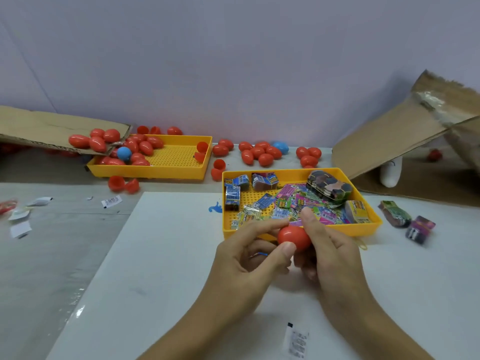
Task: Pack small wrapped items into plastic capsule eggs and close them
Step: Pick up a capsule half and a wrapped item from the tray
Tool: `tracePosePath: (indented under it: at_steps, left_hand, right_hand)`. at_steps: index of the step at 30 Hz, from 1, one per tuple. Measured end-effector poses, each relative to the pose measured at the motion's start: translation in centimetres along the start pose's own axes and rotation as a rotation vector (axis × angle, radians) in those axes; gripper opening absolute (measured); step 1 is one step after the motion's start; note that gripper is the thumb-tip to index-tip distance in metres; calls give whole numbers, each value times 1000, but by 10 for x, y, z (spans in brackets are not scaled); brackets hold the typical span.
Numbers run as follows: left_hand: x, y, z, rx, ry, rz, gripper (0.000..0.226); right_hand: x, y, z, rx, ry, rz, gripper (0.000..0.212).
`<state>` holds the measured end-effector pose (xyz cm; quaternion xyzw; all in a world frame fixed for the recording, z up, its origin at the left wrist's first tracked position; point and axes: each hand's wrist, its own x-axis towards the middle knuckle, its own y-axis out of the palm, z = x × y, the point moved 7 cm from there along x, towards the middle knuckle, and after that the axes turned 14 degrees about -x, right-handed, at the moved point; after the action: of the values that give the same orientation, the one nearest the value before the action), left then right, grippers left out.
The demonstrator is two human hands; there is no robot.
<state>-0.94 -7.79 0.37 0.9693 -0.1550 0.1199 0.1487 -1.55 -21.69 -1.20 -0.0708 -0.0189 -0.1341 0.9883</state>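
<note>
Hands met just before the near rim of the yellow tray [363, 231] of wrapped items [298, 206]: the left hand [244, 258] and right hand [330, 245] both pinched one red egg [293, 236], fingers curled round it. White board [161, 255] lay bare left of that tray. Beyond it closed eggs [259, 153] clustered; farther left a second tray [179, 172] held more under a cardboard flap [39, 131].

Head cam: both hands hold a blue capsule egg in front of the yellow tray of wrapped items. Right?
Not quite. The capsule egg is red, not blue, as the head view shows. The rest stands: the left hand and the right hand both hold it, in front of the yellow tray of wrapped items.
</note>
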Motion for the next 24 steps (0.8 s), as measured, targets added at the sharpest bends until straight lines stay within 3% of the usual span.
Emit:
tracePosePath:
  at_steps: [5, 12, 15, 21, 24]
  left_hand:
    - [3, -9, 11, -147, -117, -82, 22]
    - [7, -13, 23, -339, -243, -50, 16]
    - [9, -14, 26, -390, -277, -42, 28]
    - [11, -19, 31, -367, -310, -113, 65]
    - [10, -22, 29, -290, -252, -167, 63]
  right_hand:
    - [5, 3, -3, -11, -35, 57, 59]
    - [4, 7, 1, 56, -95, 159, 43]
    - [4, 8, 4, 52, -109, 162, 28]
    - [-1, 10, 9, -11, -215, 191, 29]
    - [-3, 12, 10, -54, -234, 223, 33]
